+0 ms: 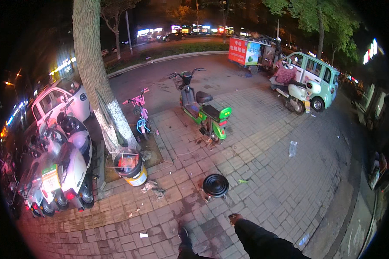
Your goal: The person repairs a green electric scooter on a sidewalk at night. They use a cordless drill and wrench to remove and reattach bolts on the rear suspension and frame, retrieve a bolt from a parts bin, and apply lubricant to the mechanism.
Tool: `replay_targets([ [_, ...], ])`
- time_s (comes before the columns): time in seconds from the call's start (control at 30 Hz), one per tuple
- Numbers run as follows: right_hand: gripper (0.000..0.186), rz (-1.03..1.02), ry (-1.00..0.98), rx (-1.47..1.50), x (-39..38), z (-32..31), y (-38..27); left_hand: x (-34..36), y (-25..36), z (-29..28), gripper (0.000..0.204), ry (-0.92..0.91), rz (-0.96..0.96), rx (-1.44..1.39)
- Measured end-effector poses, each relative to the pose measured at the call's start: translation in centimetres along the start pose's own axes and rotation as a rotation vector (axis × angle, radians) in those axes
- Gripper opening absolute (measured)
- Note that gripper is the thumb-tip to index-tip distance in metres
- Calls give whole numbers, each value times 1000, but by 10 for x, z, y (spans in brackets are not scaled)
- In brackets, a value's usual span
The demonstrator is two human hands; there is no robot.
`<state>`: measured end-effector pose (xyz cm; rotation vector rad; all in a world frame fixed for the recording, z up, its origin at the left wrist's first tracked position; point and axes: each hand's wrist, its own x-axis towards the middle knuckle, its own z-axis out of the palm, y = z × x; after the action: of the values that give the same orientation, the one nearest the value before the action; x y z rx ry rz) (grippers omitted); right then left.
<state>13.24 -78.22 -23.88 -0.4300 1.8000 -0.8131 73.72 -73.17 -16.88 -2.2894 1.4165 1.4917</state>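
My right hand [234, 218] reaches out from a black sleeve at the bottom, above the paving. It is small and dim, and I cannot make out whether its fingers are curled or apart. Nothing shows clearly in it. Closest to it, a little farther off, stands a low round black stool [215, 185] with ringed grooves on its top and short feet. A small green scrap [243, 181] lies right of the stool. My left hand is out of sight; a dark shoe [184, 235] of mine shows at the bottom.
A green electric scooter [203, 108] stands ahead. Left are a tree [90, 64], a bucket [136, 175] with a rag [153, 189] beside it, a child's bicycle [142, 116] and parked scooters [69, 168]. Right are a plastic bottle [293, 149], a white scooter [296, 95] and a person [284, 74].
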Motion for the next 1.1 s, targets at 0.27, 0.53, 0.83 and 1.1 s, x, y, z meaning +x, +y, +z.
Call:
replay_targets([
  [0.27,22,243,-52,-152,149,66,-95,192,157,-105,45,12,-70,-22],
  [0.53,29,564,-16,105,195,16,-99,395,370,-240,48,118,110,-71],
  [0.83,28,271,-148,-451,503,57,-402,540,591,-274,51,68,23,-53],
  [1.1,29,15,-106,-4,734,67,-704,707,828,-324,55,118,191,-48],
])
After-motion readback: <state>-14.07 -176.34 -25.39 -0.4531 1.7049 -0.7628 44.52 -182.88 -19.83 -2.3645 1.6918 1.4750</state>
